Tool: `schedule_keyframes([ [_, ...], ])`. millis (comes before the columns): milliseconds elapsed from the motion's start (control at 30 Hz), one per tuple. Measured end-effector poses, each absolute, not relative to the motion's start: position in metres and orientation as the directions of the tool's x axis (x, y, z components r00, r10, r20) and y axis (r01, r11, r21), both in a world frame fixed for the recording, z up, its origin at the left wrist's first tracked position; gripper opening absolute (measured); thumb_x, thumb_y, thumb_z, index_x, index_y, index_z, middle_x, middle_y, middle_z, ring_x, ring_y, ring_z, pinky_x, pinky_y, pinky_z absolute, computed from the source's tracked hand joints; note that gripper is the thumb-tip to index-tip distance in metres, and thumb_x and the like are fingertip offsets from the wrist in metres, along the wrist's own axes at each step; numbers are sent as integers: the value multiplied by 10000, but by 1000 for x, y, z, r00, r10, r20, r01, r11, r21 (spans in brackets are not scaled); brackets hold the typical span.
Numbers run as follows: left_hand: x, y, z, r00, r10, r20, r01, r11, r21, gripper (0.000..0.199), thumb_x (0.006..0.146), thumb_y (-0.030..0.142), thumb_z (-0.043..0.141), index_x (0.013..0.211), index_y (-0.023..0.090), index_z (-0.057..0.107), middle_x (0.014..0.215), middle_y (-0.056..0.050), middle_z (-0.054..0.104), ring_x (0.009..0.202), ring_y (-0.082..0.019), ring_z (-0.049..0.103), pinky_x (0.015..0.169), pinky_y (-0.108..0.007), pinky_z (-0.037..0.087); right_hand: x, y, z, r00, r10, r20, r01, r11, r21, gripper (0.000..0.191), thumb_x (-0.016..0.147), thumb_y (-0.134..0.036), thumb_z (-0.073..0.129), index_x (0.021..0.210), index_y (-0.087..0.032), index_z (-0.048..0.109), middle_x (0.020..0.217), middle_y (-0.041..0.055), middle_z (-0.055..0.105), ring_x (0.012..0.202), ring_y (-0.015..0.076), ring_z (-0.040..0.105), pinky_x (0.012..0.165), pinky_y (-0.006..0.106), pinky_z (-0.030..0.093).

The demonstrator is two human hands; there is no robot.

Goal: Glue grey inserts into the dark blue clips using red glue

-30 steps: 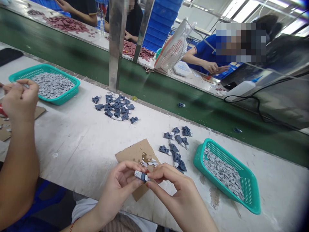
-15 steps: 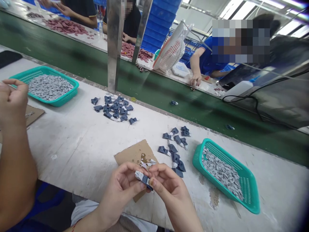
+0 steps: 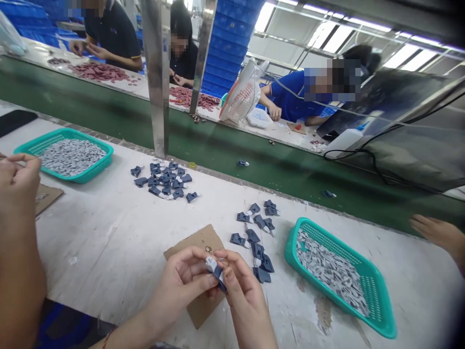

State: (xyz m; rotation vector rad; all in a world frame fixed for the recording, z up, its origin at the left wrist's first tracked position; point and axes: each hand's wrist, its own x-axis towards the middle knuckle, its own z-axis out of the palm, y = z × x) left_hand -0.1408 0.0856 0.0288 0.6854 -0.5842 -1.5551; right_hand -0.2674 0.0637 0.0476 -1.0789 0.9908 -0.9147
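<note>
Between my two hands is a small dark blue plastic part (image 3: 220,279) with a light grey piece (image 3: 211,264) on its upper end. My left hand (image 3: 183,276) pinches it from the left, thumb along the near side. My right hand (image 3: 241,286) is closed on its right side, thumb pressed against it. Under my hands lies a brown cardboard piece (image 3: 199,312) with a wet, shiny spot near its top. Just right of my hands, several similar dark blue parts (image 3: 252,236) with light grey ends are scattered on the white table (image 3: 119,232).
A green basket (image 3: 381,295) of small grey pieces stands at right, another green basket (image 3: 96,167) at left. More blue parts (image 3: 165,180) lie mid-table. Behind runs a green conveyor belt (image 3: 203,150) carrying loose parts. Co-workers' hands show at left (image 3: 18,179) and right (image 3: 439,235).
The view has shifted, so most things sit lower in the picture. A co-worker's hand has come in at the right over the belt's edge. My hands still hold the blue part, turned slightly steeper.
</note>
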Motion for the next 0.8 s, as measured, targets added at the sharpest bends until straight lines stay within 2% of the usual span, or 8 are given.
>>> schedule_keyframes([
  [67,-132,63,41,-33,-994,-103,578,-103,809,241,710,190,810,889,175,651,887,-59,755,750,-144,698,688,-239,567,-283,56,47,240,-960,-147,138,184,-973,404,859,-588,548,1052,-242,627,796,27,632,624,152,563,577,279,501],
  [133,-121,25,54,72,-994,-85,411,-48,910,294,693,165,805,956,167,675,976,-86,760,878,-183,709,782,-275,570,-311,46,49,118,-989,-94,56,101,-993,397,856,-576,555,1056,-241,625,754,17,604,651,165,570,599,287,511],
  [200,-107,-27,67,192,-981,1,183,37,982,279,725,163,762,996,149,694,1033,-103,756,912,-201,711,819,-309,573,-350,33,52,-64,-997,-38,-176,49,-983,364,819,-540,624,1030,-243,636,778,24,613,719,183,582,677,299,524],
  [267,-93,-86,75,275,-958,88,-123,56,991,241,756,167,721,994,130,709,977,-102,771,888,-211,723,796,-317,586,-396,18,54,-228,-974,14,-385,77,-920,378,795,-560,620,998,-243,652,877,55,650,795,219,602,740,335,528],
  [367,-76,-168,79,360,-926,114,-288,6,958,215,756,110,684,967,84,713,970,-137,767,890,-225,724,819,-324,576,-459,-5,54,-347,-934,82,-598,153,-787,384,793,-552,547,989,-241,659,1064,96,671,924,283,627,767,383,524],
  [533,-54,-244,72,463,-874,150,-540,-143,830,138,710,85,685,845,79,717,998,-194,743,962,-309,696,885,-427,534,-505,-31,53,-135,-986,96,-855,67,-514,397,826,-488,443,979,-206,678,1060,133,684,899,304,635,725,431,522],
  [700,-45,-257,69,420,-890,179,-735,-218,642,165,733,144,666,868,70,726,1039,-252,706,1105,-431,599,925,-563,469,-497,-47,59,51,-999,-3,-884,-44,-466,337,890,-450,461,985,-238,705,1075,92,684,988,288,625,795,409,510],
  [800,-54,-261,70,271,-925,266,-845,-97,526,337,766,199,624,1069,70,698,1250,-245,616,1282,-455,424,1045,-585,347,-494,-55,62,120,-991,-62,-893,-80,-442,310,890,-411,475,965,-236,720,1051,93,681,942,278,638,776,396,510],
])
